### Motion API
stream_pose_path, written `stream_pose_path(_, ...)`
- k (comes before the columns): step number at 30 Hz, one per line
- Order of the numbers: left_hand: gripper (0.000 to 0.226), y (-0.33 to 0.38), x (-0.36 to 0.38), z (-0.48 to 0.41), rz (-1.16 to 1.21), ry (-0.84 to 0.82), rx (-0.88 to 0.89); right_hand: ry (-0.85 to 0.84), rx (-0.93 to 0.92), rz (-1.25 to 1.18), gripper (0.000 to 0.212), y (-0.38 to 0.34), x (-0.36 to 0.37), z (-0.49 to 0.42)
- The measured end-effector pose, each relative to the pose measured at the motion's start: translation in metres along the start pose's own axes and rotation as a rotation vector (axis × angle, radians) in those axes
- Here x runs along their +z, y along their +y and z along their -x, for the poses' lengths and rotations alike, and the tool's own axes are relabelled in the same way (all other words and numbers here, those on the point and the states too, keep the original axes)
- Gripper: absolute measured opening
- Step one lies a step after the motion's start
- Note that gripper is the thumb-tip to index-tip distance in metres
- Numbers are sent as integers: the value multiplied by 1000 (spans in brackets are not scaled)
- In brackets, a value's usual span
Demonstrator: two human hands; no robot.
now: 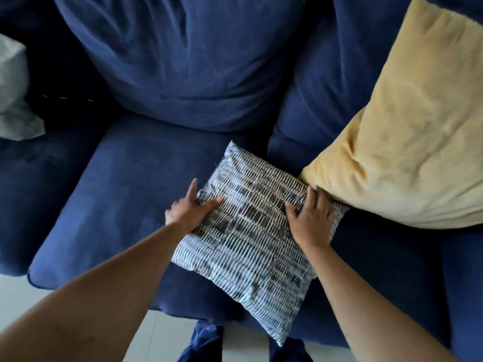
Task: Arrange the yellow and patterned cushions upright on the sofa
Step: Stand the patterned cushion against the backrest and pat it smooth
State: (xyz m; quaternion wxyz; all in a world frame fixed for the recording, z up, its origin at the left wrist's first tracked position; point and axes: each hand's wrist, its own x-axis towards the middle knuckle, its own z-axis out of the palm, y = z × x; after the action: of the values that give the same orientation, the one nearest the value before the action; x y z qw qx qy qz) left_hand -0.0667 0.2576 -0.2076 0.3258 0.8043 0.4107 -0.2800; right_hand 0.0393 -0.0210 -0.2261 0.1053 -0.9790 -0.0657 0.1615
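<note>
Navy velvet fills nearly the whole view: a deep blue sofa (136,184) seen from above, its seat cushion spreading toward seven o'clock and a plump back cushion (183,56) at twelve o'clock. At the centre, the left hand (189,210) has its fingers (209,202) spread, the thumb lying on top of the patterned cushion (248,226) and the index finger stretched along its nine o'clock edge, so the hand grips that side. The right hand (311,220) presses down with curled, slightly parted fingers on the cushion's three o'clock edge, knuckles raised, holding the fabric there. Both bare forearms run back toward six o'clock. This patterned cushion, woven in black, white and pale blue dashes, lies tilted across the front of the seat, one corner overhanging the sofa's front edge at six o'clock. Touching its upper right corner, the yellow cushion (407,131) leans at two o'clock against the sofa back. A pale grey cushion (13,95) sits at nine o'clock. White floor (15,296) shows at eight o'clock.
</note>
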Motion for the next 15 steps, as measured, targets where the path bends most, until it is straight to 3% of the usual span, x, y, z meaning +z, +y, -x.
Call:
stream_pose_path(3, 90, -2, 2, -7, 109, -64, 109, -77, -138, 22, 86, -14, -1, -25)
stream_pose_path(7, 78, 0, -2, -9, 339, -55, 221, -290, -73, 46, 114, -42, -13, -54)
stream_pose_path(10, 70, 4, -14, -2, 381, -22, 314, -417, -12, -5, 128, -62, -28, -62)
stream_pose_path(12, 62, 4, -27, 2, 362, 11, 379, -436, 4, -38, 134, -72, -37, -63)
stream_pose_path(15, 59, 2, -55, 9, 278, 54, 484, -386, -54, -162, 126, -88, -50, -58)
